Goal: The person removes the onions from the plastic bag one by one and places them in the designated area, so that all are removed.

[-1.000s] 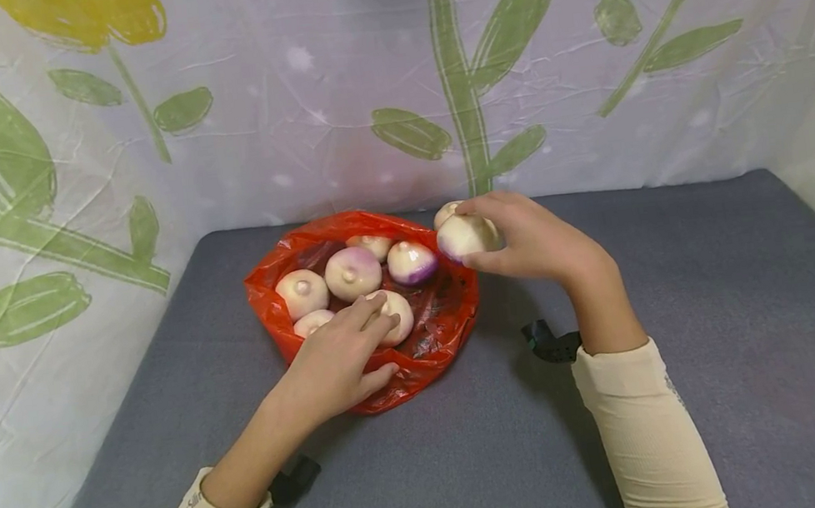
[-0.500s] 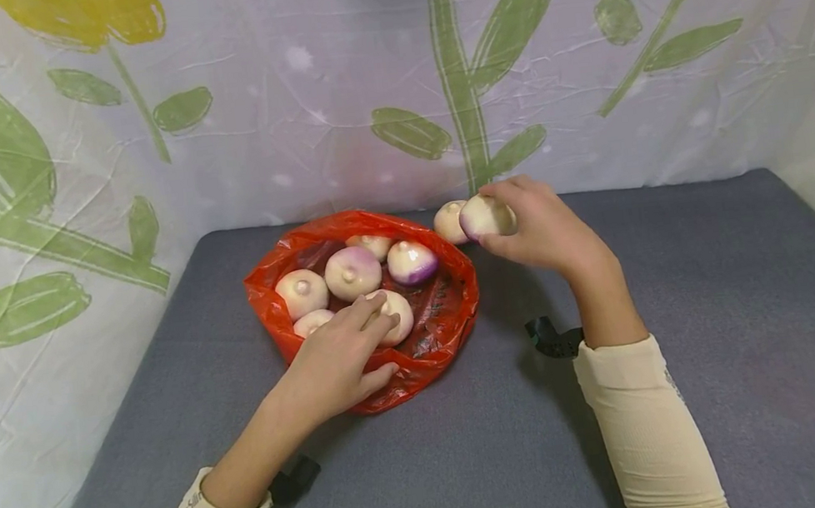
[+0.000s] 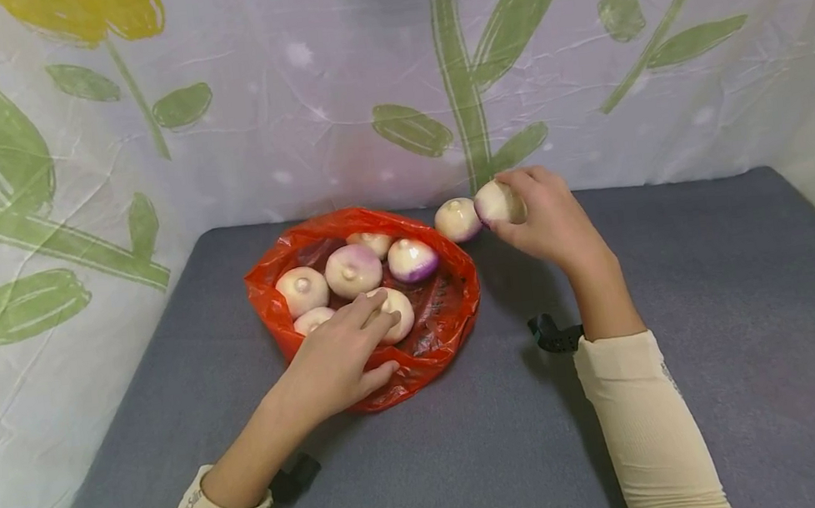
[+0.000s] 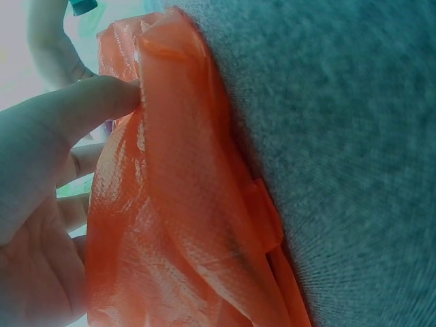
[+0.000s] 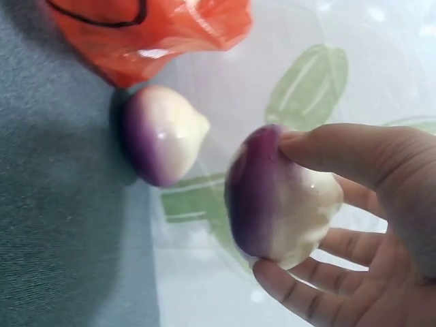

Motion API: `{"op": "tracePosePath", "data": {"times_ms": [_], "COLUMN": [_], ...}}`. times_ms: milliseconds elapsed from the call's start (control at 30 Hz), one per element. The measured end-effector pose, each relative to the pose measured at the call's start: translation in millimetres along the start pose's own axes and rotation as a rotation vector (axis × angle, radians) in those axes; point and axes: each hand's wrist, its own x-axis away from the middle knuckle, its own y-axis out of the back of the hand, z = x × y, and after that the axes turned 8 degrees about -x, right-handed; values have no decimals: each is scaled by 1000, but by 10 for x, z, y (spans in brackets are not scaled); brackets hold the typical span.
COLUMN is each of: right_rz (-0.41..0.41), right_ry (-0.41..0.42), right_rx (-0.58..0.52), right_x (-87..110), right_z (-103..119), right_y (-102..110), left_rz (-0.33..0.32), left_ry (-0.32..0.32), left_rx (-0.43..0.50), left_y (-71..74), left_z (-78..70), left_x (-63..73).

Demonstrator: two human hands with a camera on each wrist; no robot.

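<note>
My right hand point(image 3: 550, 217) holds a white turnip point(image 3: 496, 203) with a purple underside between thumb and fingers, above the far side of the table. In the right wrist view the same turnip point(image 5: 279, 197) has the thumb on one side and fingertips on the other. A second turnip point(image 3: 457, 220) sits on the table just left of it, outside the red plastic bag point(image 3: 448, 343). Several more turnips, one of them a pale turnip point(image 3: 353, 270), lie inside the open bag. My left hand point(image 3: 336, 358) reaches over the bag's near rim, its loosely extended fingers touching a turnip point(image 3: 400, 318).
The grey table point(image 3: 719, 336) extends on both sides of the bag. A white cloth with painted flowers point(image 3: 318, 130) hangs behind the table's far edge. Dark wrist-camera mounts show under both arms, such as the right mount point(image 3: 554, 335).
My right hand has carried its turnip rightward and slightly up, away from the bag, uncovering the turnip on the table. My left hand has stayed where it was.
</note>
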Motion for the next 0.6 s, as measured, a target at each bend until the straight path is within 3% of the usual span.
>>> {"op": "tracePosePath", "data": {"times_ms": [333, 600], "right_rz": [-163, -149], "right_ry": [-35, -154], "right_rx": [-5, 21], "right_x": [-28, -58], "right_z": [-190, -324], "right_y": [-169, -312], "left_rz": [-2, -2], "left_ry": [-1, 1], "left_rx": [1, 6], "left_y": [-3, 7], "left_z": [3, -3], "left_x": [0, -4]}}
